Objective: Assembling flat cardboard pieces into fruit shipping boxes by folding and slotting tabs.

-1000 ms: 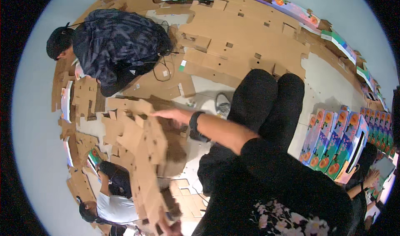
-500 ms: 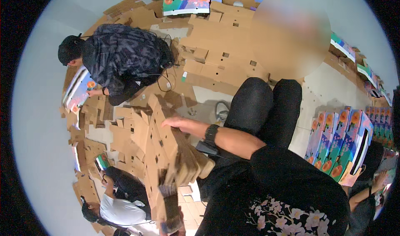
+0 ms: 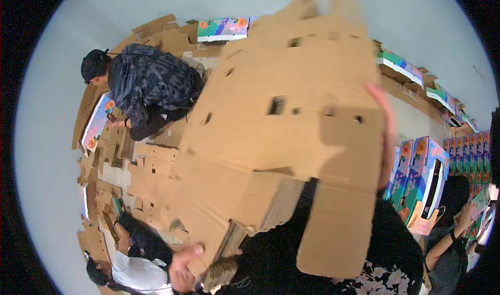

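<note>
Filling most of the head view, a stack of flat cardboard sheets (image 3: 276,138) is lifted close to the camera, blurred at its top. The left hand (image 3: 183,266) curls its fingers around the stack's lower corner, thumb on the edge. The right hand (image 3: 383,112) lies flat along the stack's right side, pressing it. Beyond, a person in a dark patterned jacket (image 3: 151,86) bends over loose cardboard on the floor (image 3: 146,159). Printed colourful boxes (image 3: 422,175) stand at right.
</note>
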Tool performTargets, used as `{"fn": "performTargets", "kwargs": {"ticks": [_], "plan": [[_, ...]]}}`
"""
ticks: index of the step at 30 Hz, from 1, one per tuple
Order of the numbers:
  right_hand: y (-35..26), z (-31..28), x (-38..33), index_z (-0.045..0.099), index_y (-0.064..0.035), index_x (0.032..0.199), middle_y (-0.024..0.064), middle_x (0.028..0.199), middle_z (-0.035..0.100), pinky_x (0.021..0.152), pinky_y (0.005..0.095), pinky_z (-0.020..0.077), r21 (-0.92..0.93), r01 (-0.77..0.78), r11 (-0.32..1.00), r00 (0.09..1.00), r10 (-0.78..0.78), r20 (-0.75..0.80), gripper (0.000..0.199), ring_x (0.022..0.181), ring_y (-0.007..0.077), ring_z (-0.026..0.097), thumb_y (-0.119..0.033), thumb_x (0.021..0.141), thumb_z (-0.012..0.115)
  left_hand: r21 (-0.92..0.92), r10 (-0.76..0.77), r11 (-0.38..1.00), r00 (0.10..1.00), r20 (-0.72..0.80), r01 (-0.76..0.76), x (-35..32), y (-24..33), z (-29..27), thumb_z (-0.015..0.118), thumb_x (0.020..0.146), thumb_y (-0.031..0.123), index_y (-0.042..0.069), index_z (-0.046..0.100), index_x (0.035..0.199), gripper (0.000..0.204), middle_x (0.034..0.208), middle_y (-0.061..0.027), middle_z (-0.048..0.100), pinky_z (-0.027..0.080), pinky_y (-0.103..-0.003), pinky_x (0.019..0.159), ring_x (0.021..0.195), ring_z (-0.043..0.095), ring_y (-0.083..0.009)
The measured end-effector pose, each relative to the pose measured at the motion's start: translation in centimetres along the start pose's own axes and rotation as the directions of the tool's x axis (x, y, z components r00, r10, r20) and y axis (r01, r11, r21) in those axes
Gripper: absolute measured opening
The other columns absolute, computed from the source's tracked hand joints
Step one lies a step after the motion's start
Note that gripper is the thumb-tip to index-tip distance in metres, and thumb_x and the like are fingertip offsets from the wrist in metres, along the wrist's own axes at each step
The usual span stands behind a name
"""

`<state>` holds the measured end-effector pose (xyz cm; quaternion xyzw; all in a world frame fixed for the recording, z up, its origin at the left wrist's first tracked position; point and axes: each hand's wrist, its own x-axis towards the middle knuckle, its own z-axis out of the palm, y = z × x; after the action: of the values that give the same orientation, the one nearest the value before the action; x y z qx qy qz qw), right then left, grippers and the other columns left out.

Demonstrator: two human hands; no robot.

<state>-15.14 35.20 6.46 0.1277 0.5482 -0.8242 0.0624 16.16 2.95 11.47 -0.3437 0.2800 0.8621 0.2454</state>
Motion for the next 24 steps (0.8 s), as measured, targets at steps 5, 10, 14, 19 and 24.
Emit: {"fn": "performTargets", "kwargs": {"ticks": [5,10,14,19,24], "plan": [[-0.4,-4.8,-1.8,0.061,-0.0036,0.126,0.0126,0.109,0.070,0.092,0.0387,0.0541,0.222,0.326,0.919,0.923,-0.260,-0.283,0.043,0.104,0.0239,0.068,-0.037,0.098,0.059,0.924,0.544,0.019,0.779,0.311,-0.382,5.6,12.9,1.1,0.053,0.099,0.034,-0.003,0.061,0.134,0.052,0.133,-0.0209,0.066,0.044,-0.043,0.111,0.124,0.063,-0.0332],[9.2,1.2,2.5,0.055,-0.0026,0.131,0.0140,0.122,0.065,0.100,0.0455,0.0508,0.550,0.460,0.697,0.887,-0.338,-0.314,0.040,0.114,0.0292,0.065,-0.027,0.099,0.058,0.790,0.277,0.484,0.922,0.271,-0.377,20.6,35.1,4.2,0.056,0.103,0.040,0.002,0.061,0.131,0.047,0.122,-0.0168,0.069,0.057,-0.040,0.091,0.100,0.071,-0.0277],[17.0,3.7,8.6,0.053,-0.0055,0.136,0.0137,0.127,0.063,0.102,0.0495,0.0522,0.484,-0.230,0.844,0.962,0.274,-0.021,0.040,0.114,0.0330,0.065,-0.024,0.101,0.062,0.803,0.472,0.507,0.881,0.044,-0.312,33.7,42.2,-3.7,0.060,0.100,0.050,0.005,0.055,0.140,0.060,0.132,-0.0142,0.066,0.053,-0.037,0.094,0.115,0.067,-0.0272],[19.3,1.4,6.7,0.052,-0.0005,0.142,0.0224,0.128,0.068,0.090,0.0402,0.0602,-0.198,-0.547,0.813,0.620,0.553,0.556,0.049,0.107,0.0326,0.072,-0.034,0.106,0.052,0.626,0.565,0.632,0.824,0.031,-0.457,43.2,32.0,-19.8,0.055,0.105,0.036,0.003,0.066,0.123,0.039,0.115,-0.0065,0.072,0.051,-0.039,0.090,0.098,0.066,-0.0218],[17.4,1.8,5.3,0.053,0.0013,0.141,0.0201,0.124,0.070,0.087,0.0380,0.0610,-0.275,-0.324,0.905,0.745,0.423,0.515,0.042,0.102,0.0286,0.074,-0.025,0.108,0.050,0.688,0.334,0.719,0.917,-0.217,-0.099,43.1,15.7,-28.2,0.053,0.103,0.025,0.003,0.060,0.131,0.037,0.117,-0.0103,0.072,0.052,-0.033,0.088,0.112,0.066,-0.0205]]}}
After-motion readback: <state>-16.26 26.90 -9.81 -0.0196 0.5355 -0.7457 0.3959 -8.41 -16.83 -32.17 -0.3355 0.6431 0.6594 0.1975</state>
